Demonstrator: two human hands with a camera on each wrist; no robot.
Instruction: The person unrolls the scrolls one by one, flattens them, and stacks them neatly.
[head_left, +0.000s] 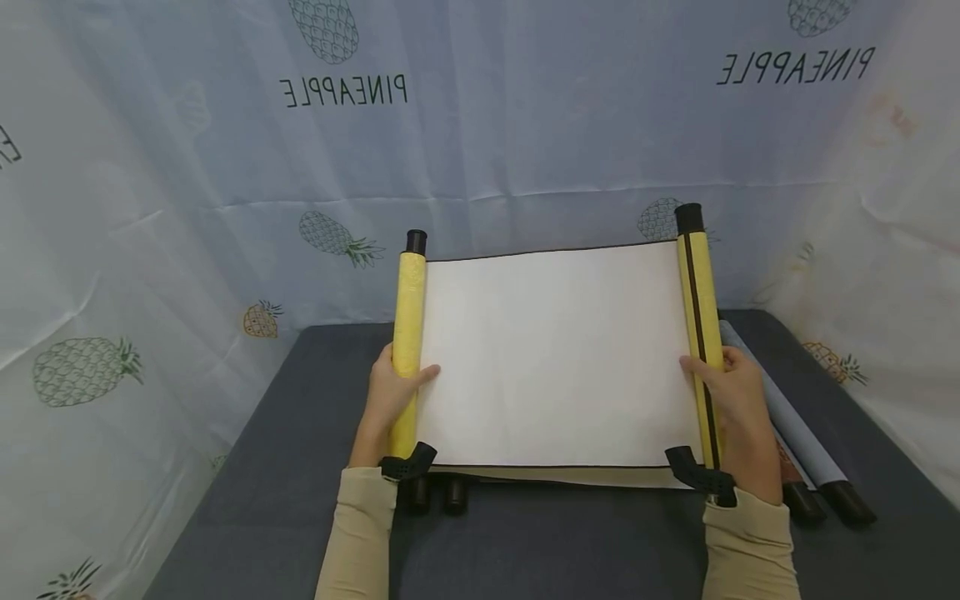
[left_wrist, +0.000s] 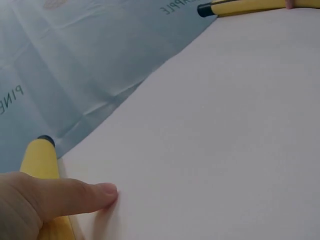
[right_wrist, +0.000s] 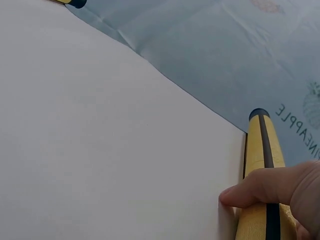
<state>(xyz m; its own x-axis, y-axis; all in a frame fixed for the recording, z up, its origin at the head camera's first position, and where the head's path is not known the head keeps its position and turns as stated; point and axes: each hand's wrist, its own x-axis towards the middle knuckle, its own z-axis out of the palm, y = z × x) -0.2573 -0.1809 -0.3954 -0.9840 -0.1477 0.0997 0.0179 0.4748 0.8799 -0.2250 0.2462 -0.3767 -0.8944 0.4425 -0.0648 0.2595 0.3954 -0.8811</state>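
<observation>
I hold a scroll stretched open above a dark table, its blank white sheet facing me. My left hand grips the yellow left roller, with the thumb lying on the sheet's edge. My right hand grips the yellow right roller, which has a dark stripe, and its thumb presses the sheet beside that roller. Both rollers end in black caps.
More rolled scrolls lie on the grey table: a grey-blue one at the right, and dark roller ends under the sheet. A pale cloth printed with pineapples hangs behind and at both sides.
</observation>
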